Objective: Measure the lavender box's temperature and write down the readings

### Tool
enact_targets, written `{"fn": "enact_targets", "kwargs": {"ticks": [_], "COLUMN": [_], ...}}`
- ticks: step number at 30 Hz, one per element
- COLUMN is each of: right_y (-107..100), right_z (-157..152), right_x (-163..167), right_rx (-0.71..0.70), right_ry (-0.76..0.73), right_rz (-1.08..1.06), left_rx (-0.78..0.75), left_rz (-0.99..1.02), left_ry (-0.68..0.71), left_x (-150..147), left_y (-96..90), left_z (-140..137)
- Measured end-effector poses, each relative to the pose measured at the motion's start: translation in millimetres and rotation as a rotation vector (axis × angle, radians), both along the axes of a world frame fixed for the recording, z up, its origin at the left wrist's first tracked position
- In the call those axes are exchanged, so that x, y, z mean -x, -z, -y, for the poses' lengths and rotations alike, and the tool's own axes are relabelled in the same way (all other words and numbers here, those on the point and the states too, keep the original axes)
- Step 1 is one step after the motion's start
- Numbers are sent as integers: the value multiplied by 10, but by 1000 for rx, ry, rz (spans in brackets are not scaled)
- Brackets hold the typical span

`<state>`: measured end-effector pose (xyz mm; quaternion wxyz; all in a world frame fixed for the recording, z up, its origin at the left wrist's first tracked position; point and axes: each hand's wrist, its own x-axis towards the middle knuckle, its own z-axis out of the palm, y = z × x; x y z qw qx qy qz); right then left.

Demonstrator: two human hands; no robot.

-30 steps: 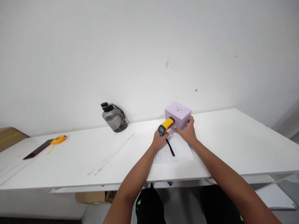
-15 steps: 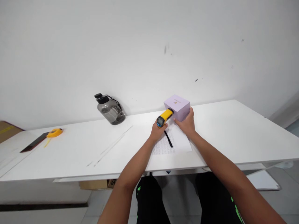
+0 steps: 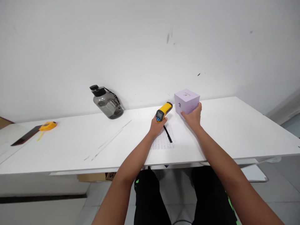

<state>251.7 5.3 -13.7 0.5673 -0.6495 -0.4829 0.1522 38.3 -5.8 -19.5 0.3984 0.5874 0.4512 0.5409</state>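
Note:
My left hand is wrapped round the handle of a yellow and black infrared thermometer, its small display facing me. In my right hand is a pale purple box with a small gold mark on top, gripped at its right and near sides. A gap separates the thermometer's nose from the box. Below my left hand a black pen lies on a sheet of paper covered in print or writing. The thermometer's handle is mostly hidden by my fingers.
A grey water bottle with a black cap stands near the wall, left of my hands. Farther left on the white table are a yellow tape measure and a dark flat saw-like blade. The wall runs behind the table.
My right hand has moved the box to the right, away from the thermometer, and turned it so another face shows. The whole view has shifted slightly.

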Motion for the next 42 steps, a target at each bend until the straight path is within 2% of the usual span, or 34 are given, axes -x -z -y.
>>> {"fn": "enact_targets", "kwargs": {"ticks": [7, 13, 21, 29, 37, 42], "right_y": [78, 149, 115, 41, 75, 41], "right_z": [-54, -111, -86, -51, -59, -33], "right_x": [-8, -55, -27, -1, -18, -10], "right_rx": [45, 55, 51, 84, 75, 102], "right_ry": [-13, -24, -30, -21, -34, -40], "right_rz": [2, 45, 13, 7, 7, 22], "left_rx": [25, -46, -78, -79, -66, -70], "left_rz": [-56, -39, 107, 101, 155, 109], "left_ry": [-103, -239, -189, -243, -188, -152], "left_x": [-43, -48, -70, -48, -39, -23], "left_y": [-59, -45, -36, -22, -8, -46], "left_z": [44, 35, 55, -3, -44, -36]}}
